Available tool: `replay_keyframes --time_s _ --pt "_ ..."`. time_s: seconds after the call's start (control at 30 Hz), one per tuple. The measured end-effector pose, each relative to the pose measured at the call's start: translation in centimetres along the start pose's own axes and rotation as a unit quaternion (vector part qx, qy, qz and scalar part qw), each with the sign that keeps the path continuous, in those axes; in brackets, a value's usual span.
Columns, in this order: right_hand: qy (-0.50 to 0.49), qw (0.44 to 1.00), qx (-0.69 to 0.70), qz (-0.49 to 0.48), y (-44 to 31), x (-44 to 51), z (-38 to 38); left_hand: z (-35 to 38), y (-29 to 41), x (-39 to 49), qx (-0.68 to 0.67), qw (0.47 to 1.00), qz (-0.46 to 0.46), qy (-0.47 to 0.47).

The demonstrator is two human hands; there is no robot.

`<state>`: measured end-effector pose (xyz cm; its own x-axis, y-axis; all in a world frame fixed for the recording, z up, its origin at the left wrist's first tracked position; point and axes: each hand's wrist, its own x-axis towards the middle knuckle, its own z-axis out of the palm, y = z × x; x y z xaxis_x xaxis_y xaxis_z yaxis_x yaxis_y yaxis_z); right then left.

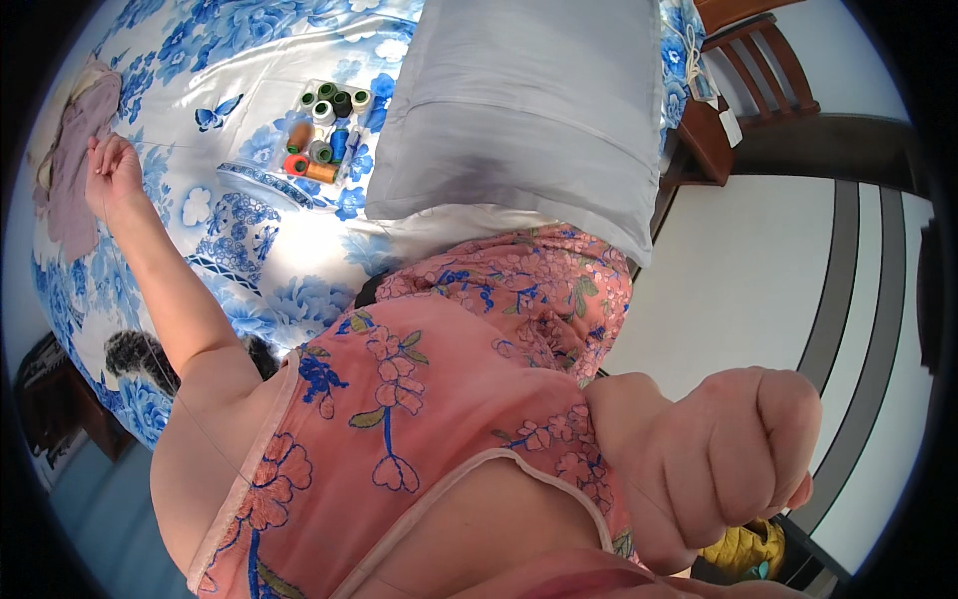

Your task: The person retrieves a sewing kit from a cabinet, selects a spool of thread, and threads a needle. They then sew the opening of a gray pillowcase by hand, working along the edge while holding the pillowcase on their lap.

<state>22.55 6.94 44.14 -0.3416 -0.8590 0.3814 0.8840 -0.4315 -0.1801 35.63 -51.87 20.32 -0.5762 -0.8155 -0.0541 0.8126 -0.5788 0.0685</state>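
My left hand (pixel 116 168) is raised at the far left, its arm stretched out over the bed, with fingertips pinched on a thin thread (pixel 179 144). One strand runs right towards the spools; another falls along the arm to the pink embroidered garment. My right hand (pixel 726 464) is close to the camera at the lower right, fingers curled; what lies inside it is hidden. A clear plastic tray (pixel 358 90) with several thread spools lies on the blue and white floral bedsheet (pixel 299 254). A grey pillowcase (pixel 524 97) with a flanged edge is spread before me.
A mauve cloth (pixel 78 165) lies at the far left of the bed. Dark fluffy material (pixel 135 356) is near my left upper arm. At the right are a wooden chair (pixel 771 75), a white cable (pixel 690 52), a white and grey striped panel (pixel 733 262) and a yellow item (pixel 745 554).
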Motion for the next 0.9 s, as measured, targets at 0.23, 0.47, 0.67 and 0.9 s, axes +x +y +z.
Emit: replay_keyframes --time_s 0.23,0.47,0.67,0.9 --pt "-0.015 1.000 -0.023 -0.014 0.2 0.6 0.5 0.6 1.6 0.3 0.037 0.999 0.027 0.003" --pt "-0.022 0.999 0.016 -0.021 1.2 -0.1 0.0 0.3 3.2 0.5 0.031 0.999 0.032 0.005" --pt "-0.018 0.998 0.015 -0.059 1.3 -1.9 0.1 -0.4 4.8 2.0 0.115 0.992 0.051 -0.018" --pt "0.008 0.995 -0.003 -0.095 1.0 -4.1 1.1 -0.9 6.1 4.6 0.167 0.983 0.032 -0.069"
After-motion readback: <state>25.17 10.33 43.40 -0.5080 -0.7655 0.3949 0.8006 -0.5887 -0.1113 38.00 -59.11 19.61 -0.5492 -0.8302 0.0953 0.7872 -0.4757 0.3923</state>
